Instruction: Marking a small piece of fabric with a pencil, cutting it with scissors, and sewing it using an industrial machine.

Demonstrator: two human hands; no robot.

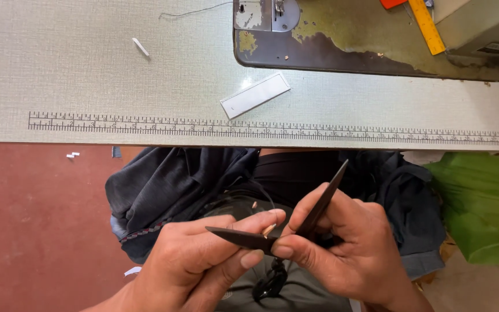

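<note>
Both of my hands hold a dark thread snip point(295, 222) over my lap, below the table edge. My left hand point(197, 263) pinches the lower pointed blade between thumb and forefinger. My right hand point(353, 242) grips the other blade, which points up and to the right. A small pale bit sits between my fingertips by the blades. A dark cord or loop point(270, 283) hangs under the snip.
Dark grey cloth point(168, 185) lies bunched in my lap. Above is a pale table point(88, 86) with a printed ruler strip point(272, 130), a white rectangular label point(255, 94), a sewing machine base point(371, 40) and a yellow ruler point(427, 26). Green fabric point(486, 202) lies at the right.
</note>
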